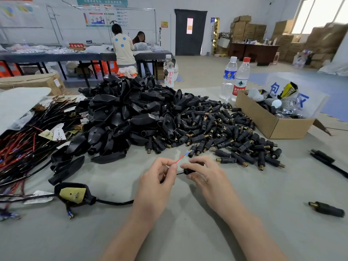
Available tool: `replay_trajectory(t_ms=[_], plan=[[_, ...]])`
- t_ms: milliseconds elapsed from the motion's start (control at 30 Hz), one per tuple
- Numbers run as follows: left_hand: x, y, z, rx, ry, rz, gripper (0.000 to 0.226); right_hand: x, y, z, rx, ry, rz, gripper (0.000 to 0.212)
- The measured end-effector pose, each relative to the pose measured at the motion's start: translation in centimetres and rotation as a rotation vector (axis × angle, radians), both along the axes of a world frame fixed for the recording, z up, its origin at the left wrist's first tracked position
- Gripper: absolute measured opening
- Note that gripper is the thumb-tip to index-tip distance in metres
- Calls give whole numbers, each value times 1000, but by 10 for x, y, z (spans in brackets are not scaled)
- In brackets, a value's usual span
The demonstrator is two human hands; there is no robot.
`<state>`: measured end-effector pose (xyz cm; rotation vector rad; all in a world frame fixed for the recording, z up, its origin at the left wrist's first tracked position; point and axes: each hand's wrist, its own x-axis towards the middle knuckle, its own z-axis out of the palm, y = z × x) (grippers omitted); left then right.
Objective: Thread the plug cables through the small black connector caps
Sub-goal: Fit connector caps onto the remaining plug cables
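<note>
Left hand [158, 178], fingers curled, pinching a red wire [180, 158] whose blue tip is raised above the grey surface [263, 194]; right hand [205, 175], fingers curled round one small black connector cap [188, 171], just beside the left, near the heap of loose caps [226, 132] behind.

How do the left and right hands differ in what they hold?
The left hand pinches a thin red wire between thumb and forefinger; the right hand grips a small black connector cap. The left hand's wire sticks out well beyond its fingers; the right hand's cap is mostly hidden by its fingers. Both are over the grey table.
</note>
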<state>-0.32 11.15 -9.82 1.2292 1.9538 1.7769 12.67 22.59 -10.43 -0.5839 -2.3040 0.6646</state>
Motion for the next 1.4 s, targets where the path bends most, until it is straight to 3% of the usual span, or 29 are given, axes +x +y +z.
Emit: replay_trajectory(t_ms=[267,433,567,833,1000,1233,1400], plan=[[4,-1,3,-26,150,81,14,-3,-5,2,-99,2,68,33],[5,-4,14,56,-70,-14,16,0,-5,6,-46,-70,49,31],[0,-11,26,46,-230,-153,44,1,-3,4,-61,-53,20,28],[-7,-11,22,-30,-386,-163,32,1,-6,6,-184,-9,84,33],[-17,-14,19,46,-470,-224,28,0,-7,5,-188,-58,103,34],[-18,-14,14,8,-438,-280,30,0,-5,3,-140,-65,60,37],[-20,-10,12,-14,-466,-281,50,0,-6,3,-141,-43,39,34]])
